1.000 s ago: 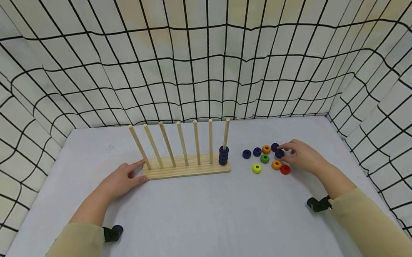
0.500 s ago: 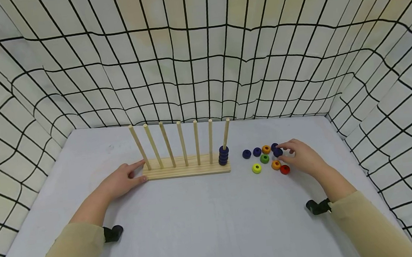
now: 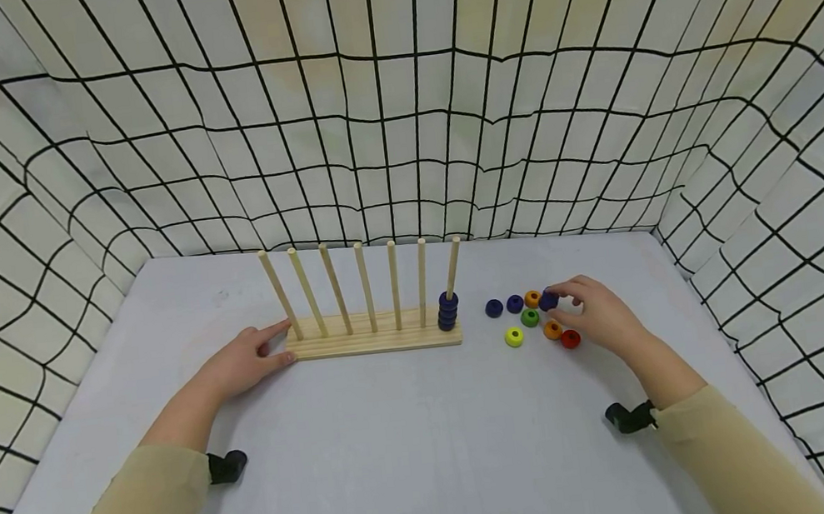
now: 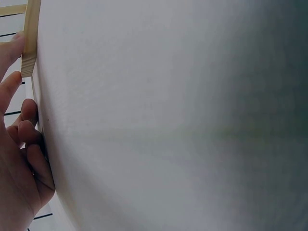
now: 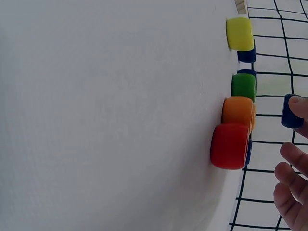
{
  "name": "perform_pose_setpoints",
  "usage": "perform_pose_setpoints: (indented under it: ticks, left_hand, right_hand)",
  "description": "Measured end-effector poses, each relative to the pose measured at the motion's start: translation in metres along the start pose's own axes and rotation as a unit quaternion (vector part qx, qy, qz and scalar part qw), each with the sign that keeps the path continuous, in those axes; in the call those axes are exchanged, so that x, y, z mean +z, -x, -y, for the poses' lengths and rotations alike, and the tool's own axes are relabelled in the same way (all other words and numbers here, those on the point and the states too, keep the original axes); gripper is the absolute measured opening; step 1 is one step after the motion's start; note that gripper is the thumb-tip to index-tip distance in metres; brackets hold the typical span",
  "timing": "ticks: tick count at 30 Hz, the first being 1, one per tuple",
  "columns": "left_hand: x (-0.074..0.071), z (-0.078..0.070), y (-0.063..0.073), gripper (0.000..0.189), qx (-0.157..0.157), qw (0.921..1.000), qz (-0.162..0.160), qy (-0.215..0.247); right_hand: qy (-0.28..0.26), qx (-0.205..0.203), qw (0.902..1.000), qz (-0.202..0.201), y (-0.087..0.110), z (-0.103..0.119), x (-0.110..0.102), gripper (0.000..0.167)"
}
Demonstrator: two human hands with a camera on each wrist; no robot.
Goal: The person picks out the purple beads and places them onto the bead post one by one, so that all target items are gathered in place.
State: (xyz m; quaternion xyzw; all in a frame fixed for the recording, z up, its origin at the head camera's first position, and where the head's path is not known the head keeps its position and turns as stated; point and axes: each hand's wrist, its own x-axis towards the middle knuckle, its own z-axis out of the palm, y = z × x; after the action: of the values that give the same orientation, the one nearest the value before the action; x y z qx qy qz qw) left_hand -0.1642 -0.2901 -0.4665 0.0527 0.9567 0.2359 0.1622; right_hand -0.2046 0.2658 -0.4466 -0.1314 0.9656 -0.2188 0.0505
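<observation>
A wooden peg rack (image 3: 369, 347) with several upright pegs stands on the table. My left hand (image 3: 242, 363) holds its left end between thumb and index finger; in the left wrist view the other fingers (image 4: 38, 166) are curled in. Dark blue beads (image 3: 447, 312) are stacked on the rightmost peg. Over the loose beads at the right, my right hand (image 3: 603, 316) pinches a dark blue bead (image 3: 548, 300). In the right wrist view that bead (image 5: 291, 113) is raised clear of the table, with the other fingers (image 5: 291, 178) loosely bent below.
Loose beads lie right of the rack: a yellow bead (image 3: 514, 337), a green bead (image 3: 530, 317), orange beads (image 3: 552, 329), a red bead (image 3: 570, 338) and blue beads (image 3: 494, 309). Black netting (image 3: 368, 127) hangs over white walls around the white table (image 3: 403, 459).
My right hand has moved slightly left and lifted the dark blue bead it pinches from among the others. My left hand and the rack have stayed put.
</observation>
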Motion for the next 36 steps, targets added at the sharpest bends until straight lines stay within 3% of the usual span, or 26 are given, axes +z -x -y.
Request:
perform_pose_setpoints:
  ticks: [17, 36]
  left_hand:
    - [0.000, 0.001, 0.000, 0.076, -0.001, 1.0000, 0.000, -0.003]
    - [0.000, 0.000, 0.000, 0.077, 0.004, 1.0000, -0.003, -0.003]
  right_hand:
    - [-0.021, -0.003, 0.9997, -0.012, -0.005, 0.026, -0.002, 0.046]
    - [-0.053, -0.031, 0.9965, -0.057, -0.006, 0.056, -0.009, 0.045]
